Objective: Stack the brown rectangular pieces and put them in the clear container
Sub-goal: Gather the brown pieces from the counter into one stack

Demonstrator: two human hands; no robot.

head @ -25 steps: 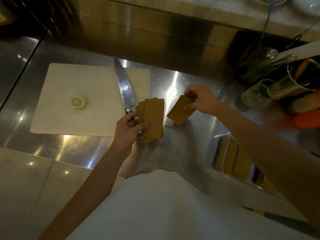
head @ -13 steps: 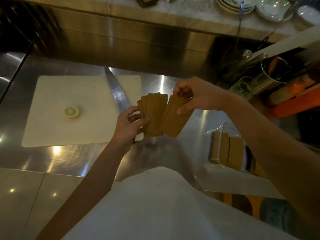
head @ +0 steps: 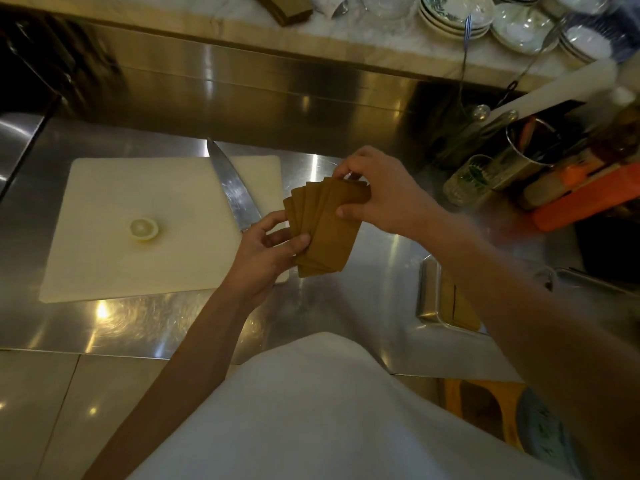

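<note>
Several thin brown rectangular pieces (head: 325,233) are fanned out above the steel counter. My left hand (head: 268,249) grips the fan at its lower left, thumb on top. My right hand (head: 377,194) pinches the top piece at its upper right end, pressing it onto the fan. The clear container (head: 427,299) sits on the counter at the right, partly hidden under my right forearm, with more brown pieces (head: 457,306) lying inside it.
A white cutting board (head: 114,268) lies to the left with a lemon half (head: 143,229) and a large knife (head: 232,188) on it. Glasses, a metal utensil cup (head: 526,150) and an orange object (head: 585,199) crowd the right. Stacked bowls (head: 453,15) stand on the back ledge.
My right hand has carried its single brown piece leftward and laid it onto the fan held by my left hand. The camera view has tilted upward.
</note>
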